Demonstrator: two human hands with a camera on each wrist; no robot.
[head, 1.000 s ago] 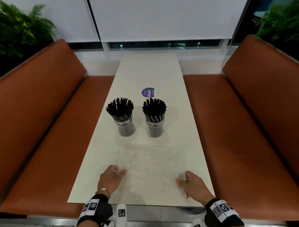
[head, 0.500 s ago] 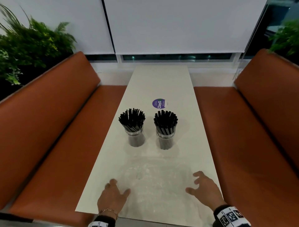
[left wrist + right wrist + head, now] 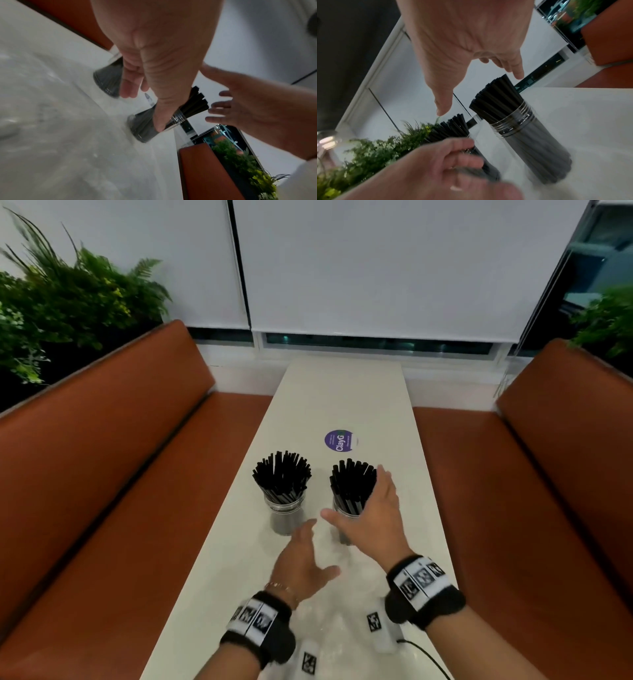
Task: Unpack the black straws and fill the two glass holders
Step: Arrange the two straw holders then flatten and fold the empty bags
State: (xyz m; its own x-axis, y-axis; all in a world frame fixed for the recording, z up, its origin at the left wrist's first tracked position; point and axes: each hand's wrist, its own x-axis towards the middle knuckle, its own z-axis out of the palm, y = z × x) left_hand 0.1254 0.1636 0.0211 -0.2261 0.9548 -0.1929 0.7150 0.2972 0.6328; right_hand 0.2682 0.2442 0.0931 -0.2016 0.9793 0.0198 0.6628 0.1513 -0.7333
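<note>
With both glass holders [image 3: 347, 522] packed full, we keep left hand [image 3: 301, 563] and right hand [image 3: 371, 515] spread, empty; glass is slick, top-heavy: grip mid-frame below the rim.

Two clear glass jars standing upright side by side mid-table, near each other, not touching. Left jar [image 3: 283, 513] holding dense bundle of black straws [image 3: 281, 475], tips fanning out above rim. Right jar [image 3: 343, 525], ribbed at neck [image 3: 513, 121], likewise packed with black straws [image 3: 352, 482] spreading outward; lower part sitting partly hidden behind hand.
</note>
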